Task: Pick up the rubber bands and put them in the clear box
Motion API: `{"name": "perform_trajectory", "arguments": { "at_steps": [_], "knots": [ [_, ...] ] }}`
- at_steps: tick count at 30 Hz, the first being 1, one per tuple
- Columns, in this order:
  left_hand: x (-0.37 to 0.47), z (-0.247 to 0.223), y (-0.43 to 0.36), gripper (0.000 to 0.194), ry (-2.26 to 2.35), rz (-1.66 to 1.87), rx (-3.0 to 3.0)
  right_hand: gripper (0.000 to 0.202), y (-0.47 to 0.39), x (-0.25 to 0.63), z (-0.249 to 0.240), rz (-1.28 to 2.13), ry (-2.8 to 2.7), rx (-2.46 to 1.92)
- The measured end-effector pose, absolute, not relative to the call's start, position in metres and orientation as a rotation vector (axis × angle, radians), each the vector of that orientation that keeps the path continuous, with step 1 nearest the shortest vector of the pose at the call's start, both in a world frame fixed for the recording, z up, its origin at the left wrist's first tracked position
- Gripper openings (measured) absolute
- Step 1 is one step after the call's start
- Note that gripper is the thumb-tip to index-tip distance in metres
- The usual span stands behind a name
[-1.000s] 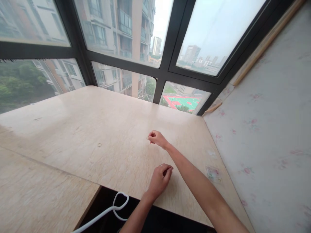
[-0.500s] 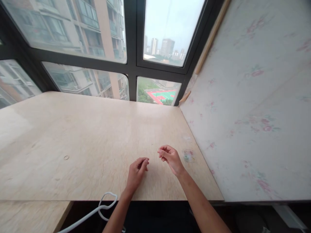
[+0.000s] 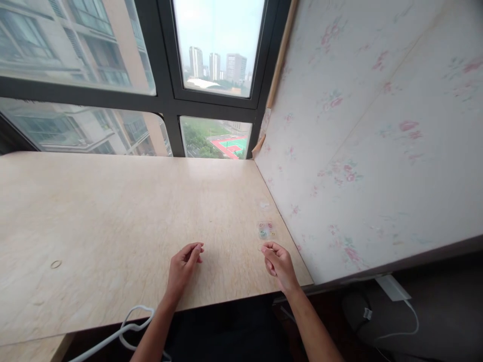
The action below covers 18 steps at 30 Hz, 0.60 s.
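My right hand (image 3: 279,264) is raised over the front right of the marble-patterned ledge, thumb and forefinger pinched together. A small thin wire-like piece (image 3: 260,248) pokes out from its fingertips; its exact kind is too small to tell. Just beyond that hand lies a small clear compartment box (image 3: 265,230) with tiny coloured pieces inside. My left hand (image 3: 184,266) rests near the front edge with its fingers closed, and whatever they may hold is hidden. Far to the left, a thin gold-coloured ring (image 3: 56,264) lies flat on the ledge.
A clear plastic piece (image 3: 264,204) lies behind the box, close to the flowered wall (image 3: 350,176). At the front edge, a white cable (image 3: 128,328) loops beside my left forearm. Dark-framed windows (image 3: 217,105) border the back of the ledge (image 3: 132,211).
My view has turned to the right. My right hand has moved away from my left and now sits nearer the front, below the clear box. Both hands stay closed.
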<state>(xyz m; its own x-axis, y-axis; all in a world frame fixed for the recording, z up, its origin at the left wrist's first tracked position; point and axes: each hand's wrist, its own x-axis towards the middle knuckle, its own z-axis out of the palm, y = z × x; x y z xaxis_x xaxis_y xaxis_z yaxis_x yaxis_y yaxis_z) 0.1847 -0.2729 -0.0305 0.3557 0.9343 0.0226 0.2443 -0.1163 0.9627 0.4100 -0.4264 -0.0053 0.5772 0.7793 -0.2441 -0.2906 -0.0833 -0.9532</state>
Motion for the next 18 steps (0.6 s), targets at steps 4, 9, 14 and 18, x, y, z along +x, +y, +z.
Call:
{"name": "perform_trajectory", "arguments": {
  "at_steps": [4,9,14,18],
  "knots": [
    [0.186,-0.029,-0.271,0.038,1.074,0.847,1.598,0.038,-0.431,0.418,-0.005,0.879,-0.425,-1.426],
    [0.186,-0.029,-0.271,0.039,1.071,0.855,1.573,0.041,-0.432,0.429,-0.008,0.745,-0.383,-1.479],
    [0.185,-0.027,-0.27,0.039,1.063,0.87,1.551,0.04,-0.428,0.444,-0.012,0.65,-0.372,-1.538],
    [0.185,-0.026,-0.27,0.037,1.063,0.873,1.538,0.038,-0.425,0.458,-0.012,0.578,-0.378,-1.576]
  ]
}}
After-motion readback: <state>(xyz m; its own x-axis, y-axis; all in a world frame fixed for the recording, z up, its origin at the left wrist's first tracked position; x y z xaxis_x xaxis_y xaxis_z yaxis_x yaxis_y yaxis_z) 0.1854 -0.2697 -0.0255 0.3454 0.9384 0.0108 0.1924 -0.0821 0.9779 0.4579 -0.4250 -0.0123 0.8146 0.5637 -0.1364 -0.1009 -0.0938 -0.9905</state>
